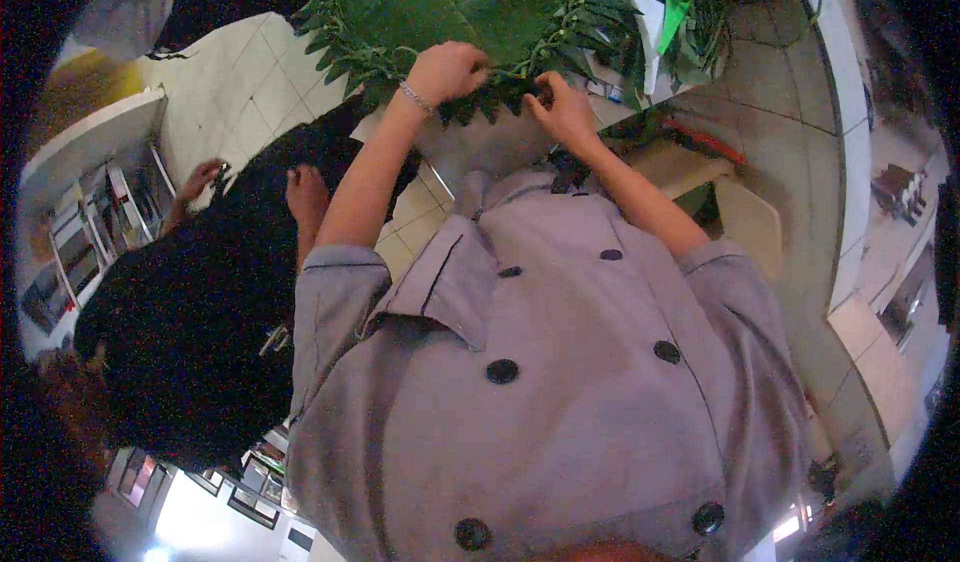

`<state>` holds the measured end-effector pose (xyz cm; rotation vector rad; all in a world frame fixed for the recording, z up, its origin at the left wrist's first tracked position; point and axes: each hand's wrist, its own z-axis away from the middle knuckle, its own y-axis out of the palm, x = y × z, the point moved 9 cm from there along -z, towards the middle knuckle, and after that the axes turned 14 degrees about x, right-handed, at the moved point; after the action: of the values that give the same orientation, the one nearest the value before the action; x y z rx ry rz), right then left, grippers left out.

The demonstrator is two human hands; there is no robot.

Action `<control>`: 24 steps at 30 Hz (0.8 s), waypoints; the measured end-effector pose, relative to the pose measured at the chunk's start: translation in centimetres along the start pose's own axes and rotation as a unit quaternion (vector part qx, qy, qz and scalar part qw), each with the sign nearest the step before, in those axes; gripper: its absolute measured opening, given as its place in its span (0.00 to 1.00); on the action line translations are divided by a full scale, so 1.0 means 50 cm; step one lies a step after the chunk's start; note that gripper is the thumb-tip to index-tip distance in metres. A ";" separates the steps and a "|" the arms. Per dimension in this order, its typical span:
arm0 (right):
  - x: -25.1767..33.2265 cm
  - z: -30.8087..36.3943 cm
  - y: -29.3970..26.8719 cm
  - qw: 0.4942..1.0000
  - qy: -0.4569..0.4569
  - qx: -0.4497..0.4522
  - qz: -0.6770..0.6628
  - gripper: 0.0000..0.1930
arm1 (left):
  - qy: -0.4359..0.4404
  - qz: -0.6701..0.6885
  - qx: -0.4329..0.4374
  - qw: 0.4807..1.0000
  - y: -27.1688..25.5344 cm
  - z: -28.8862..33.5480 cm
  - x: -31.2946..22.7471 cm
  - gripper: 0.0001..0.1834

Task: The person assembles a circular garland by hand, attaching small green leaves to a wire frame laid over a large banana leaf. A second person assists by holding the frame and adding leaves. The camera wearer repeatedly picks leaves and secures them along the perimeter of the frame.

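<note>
A wide mat of green leaves (450, 2), probably banana leaf, lies at the top of the view. Around its edge runs a braided border of pointed leaf tips (400, 62). My left hand (447, 72), with a chain bracelet at the wrist, rests on the near part of this border, fingers bent together at the rim. Just to its right, my right hand (564, 109) has its thumb and fingers curled against the same border from below. Whatever small piece lies between the fingers of either hand is too dark and small to make out.
At left stands a person in black (210, 292), a hand (305, 197) near mine. Green strands (715, 32) hang at the upper right, beside a bright green strip (673, 12). A pale chair (750, 227) stands right of my arm. A shelf (100, 217) is far left.
</note>
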<state>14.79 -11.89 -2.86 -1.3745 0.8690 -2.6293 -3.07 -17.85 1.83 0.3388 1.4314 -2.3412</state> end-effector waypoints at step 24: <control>0.215 0.016 -0.047 0.934 -0.170 0.272 0.157 0.13 | -0.240 -0.122 -0.266 0.926 -0.025 0.145 -0.132 0.08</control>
<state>9.41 -13.41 6.66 -1.3333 0.2542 -2.0739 2.24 -22.54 8.71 -0.5510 1.8235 -1.8927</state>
